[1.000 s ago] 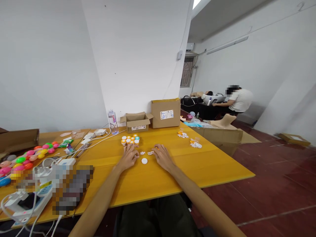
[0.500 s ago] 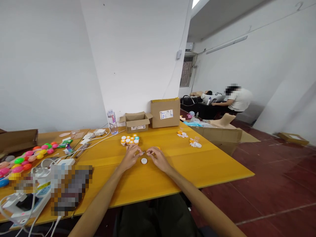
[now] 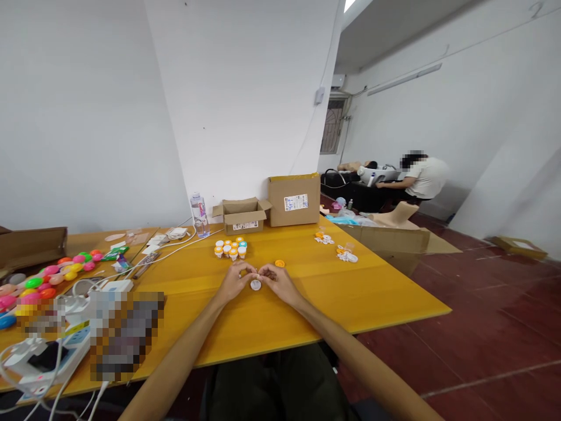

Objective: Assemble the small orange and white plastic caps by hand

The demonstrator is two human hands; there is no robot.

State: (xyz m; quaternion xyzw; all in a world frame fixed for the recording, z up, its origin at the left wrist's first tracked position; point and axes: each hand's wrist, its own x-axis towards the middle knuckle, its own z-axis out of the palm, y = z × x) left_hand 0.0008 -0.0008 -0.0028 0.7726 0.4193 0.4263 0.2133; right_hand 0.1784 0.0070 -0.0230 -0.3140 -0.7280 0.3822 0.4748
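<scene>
Saw in the head view a tight cluster of capped pieces upright on the yellow table; judged these finished, from their matching look. Saw a farther heap and a nearer heap of loose orange and white parts toward the table's right; took these as left to do. Found the left hand and right hand fingertip to fingertip, apparently pinching a small whitish piece just beyond the white disc; judged the present set unassembled, given the white disc and round orange part lying apart. Could not tell the pinched piece's heading or long axis behind the fingers. Made out the disc lying flat and round, without any long axis, and the capped pieces pointing straight up.
</scene>
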